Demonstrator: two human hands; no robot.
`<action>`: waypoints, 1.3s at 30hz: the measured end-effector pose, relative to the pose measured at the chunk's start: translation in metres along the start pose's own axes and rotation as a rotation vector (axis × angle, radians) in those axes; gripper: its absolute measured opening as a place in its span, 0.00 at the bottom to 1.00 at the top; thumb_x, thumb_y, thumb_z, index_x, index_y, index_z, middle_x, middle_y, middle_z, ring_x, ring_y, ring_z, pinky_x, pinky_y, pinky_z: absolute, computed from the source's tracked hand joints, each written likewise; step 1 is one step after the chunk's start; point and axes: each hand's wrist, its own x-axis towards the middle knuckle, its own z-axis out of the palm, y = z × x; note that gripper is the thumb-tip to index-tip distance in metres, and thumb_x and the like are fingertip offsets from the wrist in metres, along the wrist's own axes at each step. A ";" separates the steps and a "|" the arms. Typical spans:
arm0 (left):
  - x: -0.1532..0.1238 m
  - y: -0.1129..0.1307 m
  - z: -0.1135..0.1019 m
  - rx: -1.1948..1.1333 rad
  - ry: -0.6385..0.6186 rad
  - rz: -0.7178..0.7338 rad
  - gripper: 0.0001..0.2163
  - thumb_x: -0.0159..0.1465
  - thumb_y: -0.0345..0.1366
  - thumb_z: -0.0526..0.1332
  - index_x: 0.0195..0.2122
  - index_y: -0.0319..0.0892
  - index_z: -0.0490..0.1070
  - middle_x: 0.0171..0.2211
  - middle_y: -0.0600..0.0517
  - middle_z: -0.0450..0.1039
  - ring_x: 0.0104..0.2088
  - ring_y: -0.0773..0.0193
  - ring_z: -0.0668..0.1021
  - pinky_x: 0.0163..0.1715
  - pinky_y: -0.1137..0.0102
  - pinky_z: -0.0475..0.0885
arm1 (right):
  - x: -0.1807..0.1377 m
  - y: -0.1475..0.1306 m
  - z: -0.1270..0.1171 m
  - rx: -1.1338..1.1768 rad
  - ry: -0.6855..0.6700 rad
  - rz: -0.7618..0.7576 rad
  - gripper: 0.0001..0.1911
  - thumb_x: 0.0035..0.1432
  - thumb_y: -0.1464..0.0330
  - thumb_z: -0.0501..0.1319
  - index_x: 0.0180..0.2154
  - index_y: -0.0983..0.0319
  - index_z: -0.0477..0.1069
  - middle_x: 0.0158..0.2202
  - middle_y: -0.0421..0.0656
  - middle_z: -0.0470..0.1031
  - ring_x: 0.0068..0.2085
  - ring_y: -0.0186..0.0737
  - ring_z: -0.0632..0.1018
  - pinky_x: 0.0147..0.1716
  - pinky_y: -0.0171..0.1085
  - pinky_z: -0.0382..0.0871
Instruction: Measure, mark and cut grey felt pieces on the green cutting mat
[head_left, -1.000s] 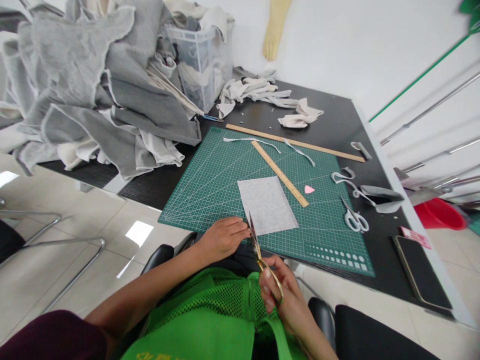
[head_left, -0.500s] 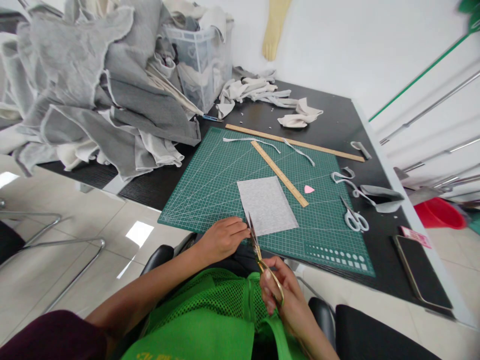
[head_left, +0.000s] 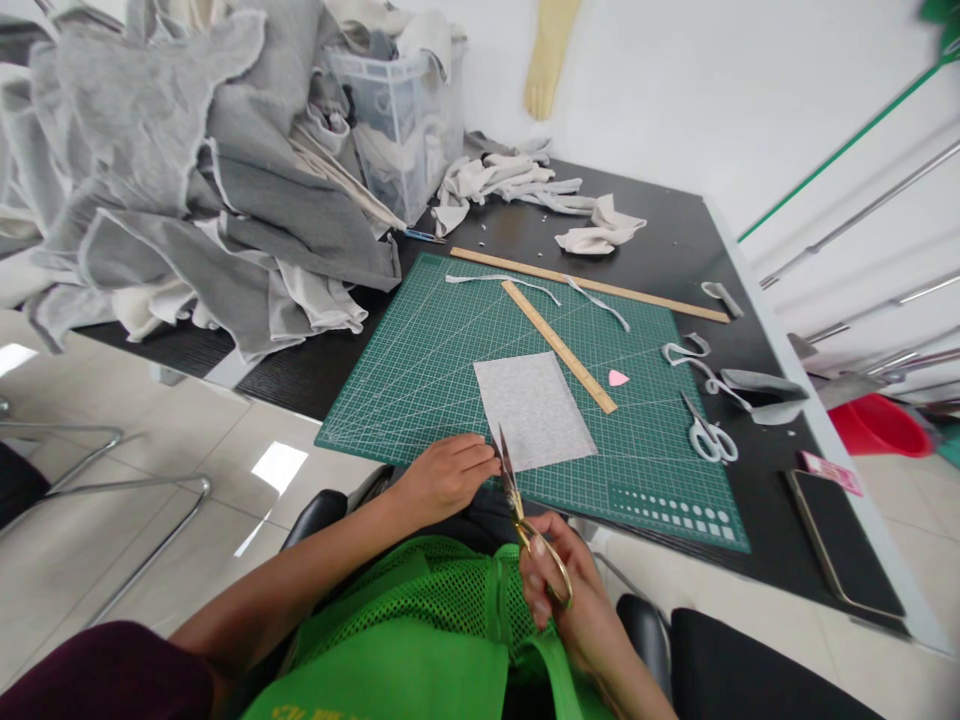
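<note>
A square piece of light grey fabric (head_left: 534, 405) lies flat near the front edge of the green cutting mat (head_left: 420, 350). At its lower left corner, my left hand (head_left: 454, 478) has its fingers pressed together on the fabric's edge; the fingertips partly hide what they pinch. My right hand (head_left: 566, 570) grips gold-handled scissors (head_left: 517, 500), fingers in the handle loops. Their dark blades point away from me over the fabric's lower left part, close to my left fingertips. How far the blades are apart is hard to make out.
Wooden rulers (head_left: 559, 345), a pink chalk piece (head_left: 617, 378) and white-handled scissors (head_left: 711, 440) lie on the mat. A phone (head_left: 844, 540) is at the right edge. Grey fabric (head_left: 285, 210) is heaped at left, beside a clear plastic bin (head_left: 405, 130). Fabric scraps (head_left: 502, 185) lie behind.
The gold scissors have shifted very slightly to the right, with their handle loop a little farther out. My left hand and the fabric stay in place.
</note>
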 end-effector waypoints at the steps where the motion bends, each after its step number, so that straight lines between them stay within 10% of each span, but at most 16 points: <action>1: 0.000 0.000 0.000 0.002 0.002 0.000 0.10 0.70 0.28 0.53 0.46 0.39 0.74 0.41 0.48 0.76 0.46 0.62 0.77 0.54 0.62 0.75 | 0.000 0.000 0.000 -0.004 0.001 -0.001 0.14 0.66 0.55 0.61 0.43 0.59 0.66 0.24 0.31 0.63 0.17 0.23 0.59 0.15 0.26 0.55; 39: 0.000 0.001 0.001 0.014 0.022 -0.002 0.09 0.71 0.31 0.56 0.48 0.39 0.73 0.43 0.48 0.77 0.48 0.61 0.78 0.57 0.61 0.75 | -0.006 -0.002 -0.002 0.054 0.022 0.051 0.16 0.64 0.55 0.64 0.43 0.59 0.67 0.23 0.32 0.63 0.17 0.24 0.59 0.16 0.27 0.53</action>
